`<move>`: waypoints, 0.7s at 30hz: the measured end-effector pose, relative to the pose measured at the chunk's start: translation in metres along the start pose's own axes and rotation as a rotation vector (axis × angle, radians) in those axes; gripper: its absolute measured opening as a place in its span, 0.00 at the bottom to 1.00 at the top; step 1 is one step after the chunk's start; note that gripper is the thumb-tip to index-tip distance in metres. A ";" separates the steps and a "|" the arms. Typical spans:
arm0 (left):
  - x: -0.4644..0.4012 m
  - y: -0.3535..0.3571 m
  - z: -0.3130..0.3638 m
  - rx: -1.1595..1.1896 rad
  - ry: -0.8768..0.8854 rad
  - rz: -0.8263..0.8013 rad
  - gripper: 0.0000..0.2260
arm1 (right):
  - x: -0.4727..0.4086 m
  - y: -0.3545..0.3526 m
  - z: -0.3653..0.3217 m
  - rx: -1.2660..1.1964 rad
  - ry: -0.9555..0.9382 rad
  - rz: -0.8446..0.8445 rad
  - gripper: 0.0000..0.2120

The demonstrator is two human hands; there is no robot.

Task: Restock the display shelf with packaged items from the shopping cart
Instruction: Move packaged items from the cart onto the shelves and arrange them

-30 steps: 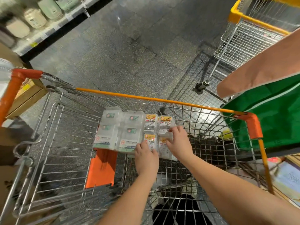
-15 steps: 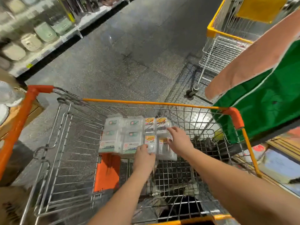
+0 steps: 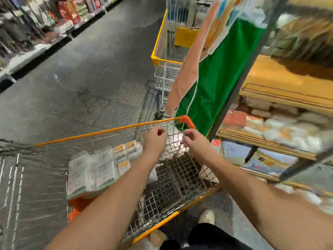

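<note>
The wire shopping cart (image 3: 108, 131) with an orange rim stands in front of me. Several clear packaged items (image 3: 100, 168) with green and yellow labels lie stacked in its basket. My left hand (image 3: 155, 141) and my right hand (image 3: 195, 145) are raised above the cart's right end, fingers curled toward each other. Between them they pinch a pale, see-through pack (image 3: 173, 142), which is blurred. The wooden display shelf (image 3: 266, 143) with blurred packaged goods stands just to the right of my hands.
A yellow-rimmed wire cart (image 3: 158, 60) stands further up the aisle. A green bag (image 3: 216, 78) and a peach cloth (image 3: 185, 73) hang from the shelf's post. Stocked shelves (image 3: 36, 24) line the aisle's left side. My shoe (image 3: 207, 216) is beside the cart.
Both hands have lifted off the stack in the cart and moved up and right toward the shelf, holding a clear pack. My view has swung right, bringing the shelf in.
</note>
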State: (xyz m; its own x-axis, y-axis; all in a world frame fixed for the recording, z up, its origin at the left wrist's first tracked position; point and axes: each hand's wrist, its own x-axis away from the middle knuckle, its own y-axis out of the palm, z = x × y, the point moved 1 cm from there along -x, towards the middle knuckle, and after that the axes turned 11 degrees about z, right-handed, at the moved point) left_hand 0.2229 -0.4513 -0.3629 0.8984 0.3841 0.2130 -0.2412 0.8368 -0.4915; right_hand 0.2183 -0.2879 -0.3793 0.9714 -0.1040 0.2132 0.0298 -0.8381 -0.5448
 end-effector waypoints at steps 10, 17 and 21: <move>0.036 0.168 0.100 -0.139 0.230 -0.381 0.09 | -0.015 -0.162 0.128 -0.081 0.224 0.364 0.06; 0.067 0.306 0.132 -0.299 0.339 -0.535 0.08 | -0.023 -0.284 0.222 0.143 0.320 0.421 0.10; 0.066 0.384 0.140 -0.484 0.454 -0.475 0.08 | -0.057 -0.338 0.275 0.367 0.332 0.339 0.17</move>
State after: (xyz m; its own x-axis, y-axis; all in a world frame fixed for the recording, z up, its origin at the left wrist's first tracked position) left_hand 0.1384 -0.0494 -0.4190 0.9513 -0.2513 0.1786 0.2945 0.5695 -0.7674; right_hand 0.2171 0.1487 -0.4300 0.8172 -0.5447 0.1885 -0.1320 -0.4951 -0.8588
